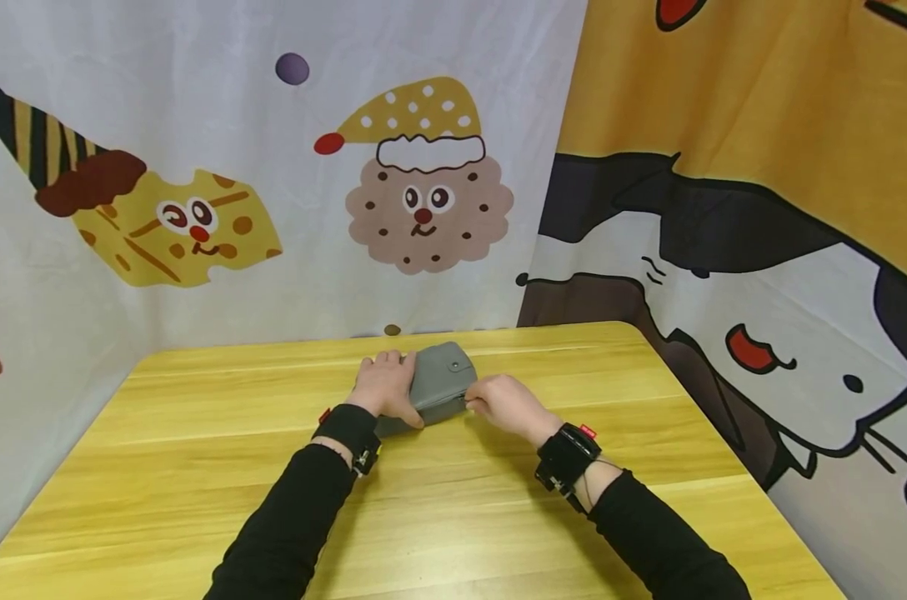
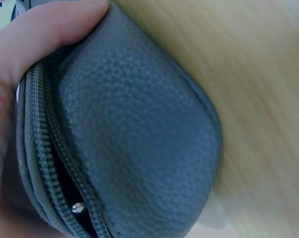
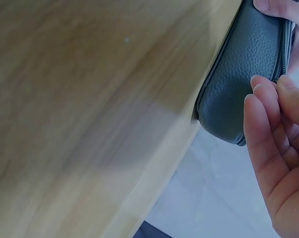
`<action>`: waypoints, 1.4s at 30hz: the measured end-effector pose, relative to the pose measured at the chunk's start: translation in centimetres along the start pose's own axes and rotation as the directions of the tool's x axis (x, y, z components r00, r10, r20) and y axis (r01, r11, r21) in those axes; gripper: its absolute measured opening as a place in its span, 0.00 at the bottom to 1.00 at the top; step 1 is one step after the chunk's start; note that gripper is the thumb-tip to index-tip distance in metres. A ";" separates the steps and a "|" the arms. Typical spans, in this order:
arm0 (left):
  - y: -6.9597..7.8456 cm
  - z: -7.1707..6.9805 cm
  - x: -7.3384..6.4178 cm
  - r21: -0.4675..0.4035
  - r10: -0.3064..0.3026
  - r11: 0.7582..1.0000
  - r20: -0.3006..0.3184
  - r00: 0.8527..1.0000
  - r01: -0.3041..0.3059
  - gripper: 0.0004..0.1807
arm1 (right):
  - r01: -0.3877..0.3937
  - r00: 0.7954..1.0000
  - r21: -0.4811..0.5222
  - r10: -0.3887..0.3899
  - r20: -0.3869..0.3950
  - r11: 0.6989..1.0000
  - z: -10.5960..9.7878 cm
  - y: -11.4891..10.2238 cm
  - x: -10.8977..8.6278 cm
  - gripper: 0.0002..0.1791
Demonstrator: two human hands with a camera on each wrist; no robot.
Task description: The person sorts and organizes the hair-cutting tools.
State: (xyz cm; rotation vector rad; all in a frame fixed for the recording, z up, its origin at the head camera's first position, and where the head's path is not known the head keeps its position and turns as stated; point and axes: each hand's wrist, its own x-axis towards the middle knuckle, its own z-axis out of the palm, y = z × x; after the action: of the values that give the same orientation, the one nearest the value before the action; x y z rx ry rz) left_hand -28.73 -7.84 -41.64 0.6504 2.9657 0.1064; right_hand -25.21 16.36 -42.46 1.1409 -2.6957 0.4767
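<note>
A grey leather-look zip case [image 1: 442,379] with a snap tab on its top lies towards the back of the table. My left hand [image 1: 384,387] holds its left part, fingers over the top and thumb on the front side. In the left wrist view that thumb [image 2: 55,29] presses beside the zipper [image 2: 45,134]. The tooth rows stand apart there, and a small shiny metal bead [image 2: 78,207] shows in the dark gap. At the case's right end my right hand [image 1: 508,404] pinches the zipper pull, which its fingertips [image 3: 258,94] mostly hide.
The case rests on a wood-grain table [image 1: 438,517]. Behind it hangs a pale curtain [image 1: 236,108] printed with cartoon food, and at the right a yellow one [image 1: 761,100] with a large cartoon animal. Each wrist wears a black camera strap [image 1: 568,457].
</note>
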 end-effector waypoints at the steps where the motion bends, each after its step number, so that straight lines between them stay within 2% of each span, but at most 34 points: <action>1: 0.0 0.0 0.0 -0.001 0.000 1.000 0.001 1.000 0.000 0.70 | 0.003 1.000 -0.004 -0.003 -0.001 1.000 0.0 0.0 0.1 0.03; 10: 0.1 0.0 0.1 0.004 0.003 1.000 0.018 1.000 -0.003 0.69 | 0.024 0.999 -0.010 -0.024 0.028 1.000 0.6 -1.0 0.9 0.02; 18: 0.1 -0.3 0.2 0.013 -0.001 1.000 0.029 1.000 0.001 0.68 | 0.014 0.999 -0.013 -0.013 0.043 1.000 0.8 -1.6 1.4 0.02; 25: 0.0 -0.2 0.2 0.010 0.002 1.000 0.027 1.000 -0.003 0.68 | 0.034 0.999 -0.042 -0.032 0.044 0.999 0.9 -2.1 1.6 0.02; 42: -0.2 0.3 0.3 -0.002 0.005 1.000 0.011 1.000 -0.005 0.69 | 0.040 0.994 -0.103 -0.030 0.104 0.994 1.9 -4.4 3.1 0.04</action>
State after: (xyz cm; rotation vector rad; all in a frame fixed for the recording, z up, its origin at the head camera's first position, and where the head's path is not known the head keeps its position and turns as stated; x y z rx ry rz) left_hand -29.07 -7.91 -41.98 0.6560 2.9531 0.1057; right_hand -24.20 10.75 -42.41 1.2126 -2.7449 0.2738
